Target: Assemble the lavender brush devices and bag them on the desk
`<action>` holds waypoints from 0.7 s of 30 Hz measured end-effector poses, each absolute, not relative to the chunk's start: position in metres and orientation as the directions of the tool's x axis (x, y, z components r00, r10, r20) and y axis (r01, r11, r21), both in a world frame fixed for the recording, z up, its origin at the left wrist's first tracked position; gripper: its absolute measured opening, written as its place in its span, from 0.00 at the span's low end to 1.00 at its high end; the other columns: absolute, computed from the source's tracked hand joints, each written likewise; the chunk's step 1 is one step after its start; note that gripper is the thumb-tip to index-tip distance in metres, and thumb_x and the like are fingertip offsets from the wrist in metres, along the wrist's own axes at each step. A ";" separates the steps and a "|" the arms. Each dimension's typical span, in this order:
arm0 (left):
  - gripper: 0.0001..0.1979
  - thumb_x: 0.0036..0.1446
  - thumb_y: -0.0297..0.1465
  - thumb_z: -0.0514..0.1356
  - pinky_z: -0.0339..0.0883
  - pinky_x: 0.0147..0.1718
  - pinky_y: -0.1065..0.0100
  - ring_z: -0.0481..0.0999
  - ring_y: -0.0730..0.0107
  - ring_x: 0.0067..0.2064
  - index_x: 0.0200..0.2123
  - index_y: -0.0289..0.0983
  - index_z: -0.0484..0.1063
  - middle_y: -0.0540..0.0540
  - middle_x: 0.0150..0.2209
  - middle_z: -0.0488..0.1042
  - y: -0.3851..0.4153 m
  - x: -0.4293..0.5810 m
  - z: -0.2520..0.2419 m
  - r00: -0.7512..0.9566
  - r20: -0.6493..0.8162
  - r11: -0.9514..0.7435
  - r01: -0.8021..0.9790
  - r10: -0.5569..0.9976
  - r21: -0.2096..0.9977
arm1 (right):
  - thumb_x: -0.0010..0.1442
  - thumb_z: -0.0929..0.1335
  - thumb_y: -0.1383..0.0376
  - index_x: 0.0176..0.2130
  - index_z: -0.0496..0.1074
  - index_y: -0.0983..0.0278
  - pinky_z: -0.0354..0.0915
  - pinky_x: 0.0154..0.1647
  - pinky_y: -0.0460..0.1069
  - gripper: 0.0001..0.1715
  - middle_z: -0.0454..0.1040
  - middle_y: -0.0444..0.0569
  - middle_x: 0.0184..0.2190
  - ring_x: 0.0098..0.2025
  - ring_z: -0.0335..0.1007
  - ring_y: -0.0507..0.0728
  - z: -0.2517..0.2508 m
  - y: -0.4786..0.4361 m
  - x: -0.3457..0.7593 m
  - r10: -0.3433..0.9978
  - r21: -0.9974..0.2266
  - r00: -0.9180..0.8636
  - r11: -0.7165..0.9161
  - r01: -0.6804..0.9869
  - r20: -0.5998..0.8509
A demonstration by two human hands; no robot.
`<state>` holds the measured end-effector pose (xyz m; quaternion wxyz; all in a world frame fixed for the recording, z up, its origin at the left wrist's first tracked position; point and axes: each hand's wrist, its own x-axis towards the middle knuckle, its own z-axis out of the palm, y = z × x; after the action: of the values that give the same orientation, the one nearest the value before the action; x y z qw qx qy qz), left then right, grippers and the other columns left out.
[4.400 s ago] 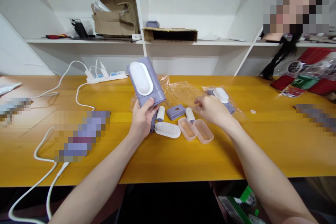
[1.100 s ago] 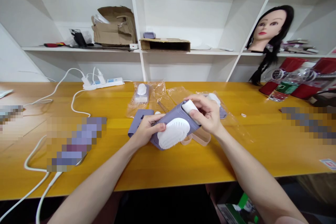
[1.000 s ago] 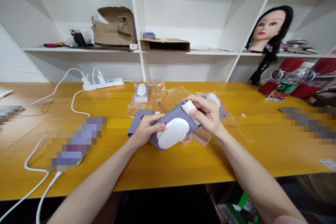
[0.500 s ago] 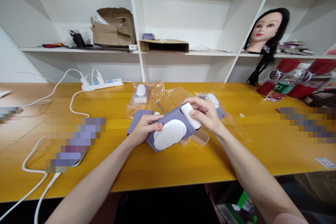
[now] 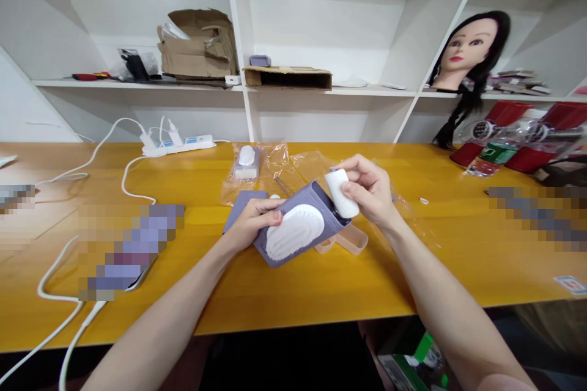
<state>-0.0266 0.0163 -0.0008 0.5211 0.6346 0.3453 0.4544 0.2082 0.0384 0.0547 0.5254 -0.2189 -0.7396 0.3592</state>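
My left hand (image 5: 252,223) grips a purple box-shaped case (image 5: 308,195) by its left end, thumb on the front. On that face is a white ridged oval pad (image 5: 296,232). My right hand (image 5: 372,190) pinches a white ribbed end piece (image 5: 342,192) between thumb and fingers, tilted at the case's right end. A dark gap shows between the two; whether they still touch at the lower corner I cannot tell. Underneath lies a peach-coloured open holder (image 5: 354,239), partly hidden. Another purple piece (image 5: 235,211) rests behind my left hand.
A similar purple and white unit (image 5: 247,164) lies in clear plastic wrap (image 5: 309,164) farther back. A power strip (image 5: 183,145) with white cables stands at left, near a blurred phone-like object (image 5: 137,250). A water bottle (image 5: 493,151) and mannequin head (image 5: 472,52) are at right.
My right hand has drawn the white ribbed piece up and right, out of the case's end. The end opening shows more. My left hand and the case have hardly moved.
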 end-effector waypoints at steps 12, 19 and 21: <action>0.21 0.44 0.42 0.63 0.58 0.27 0.71 0.66 0.68 0.29 0.38 0.33 0.81 0.48 0.26 0.73 0.017 -0.028 -0.001 0.381 0.199 -0.223 0.018 0.903 0.975 | 0.51 0.72 0.59 0.38 0.70 0.63 0.54 0.17 0.43 0.15 0.69 0.41 0.21 0.20 0.60 0.48 0.056 0.034 0.209 0.642 -0.735 -0.476 0.678 -0.014 0.601; 0.20 0.45 0.40 0.65 0.61 0.32 0.70 0.71 0.66 0.33 0.41 0.36 0.81 0.48 0.32 0.78 0.015 -0.027 -0.001 0.368 0.264 -0.277 -0.019 0.891 0.961 | 0.53 0.70 0.62 0.42 0.71 0.63 0.54 0.18 0.43 0.15 0.66 0.41 0.21 0.21 0.60 0.48 0.060 0.034 0.212 0.620 -0.715 -0.533 0.698 0.038 0.576; 0.21 0.45 0.41 0.65 0.63 0.35 0.69 0.73 0.63 0.35 0.42 0.36 0.80 0.47 0.34 0.79 0.014 -0.026 0.000 0.338 0.295 -0.309 -0.012 0.894 0.951 | 0.54 0.69 0.63 0.41 0.71 0.63 0.53 0.18 0.43 0.14 0.65 0.40 0.21 0.21 0.58 0.47 0.058 0.033 0.209 0.612 -0.683 -0.499 0.728 0.053 0.614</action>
<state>-0.0264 0.0143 -0.0002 0.4836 0.6598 0.3340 0.4682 0.2093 0.0334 0.0577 0.4567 -0.2052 -0.8097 0.3062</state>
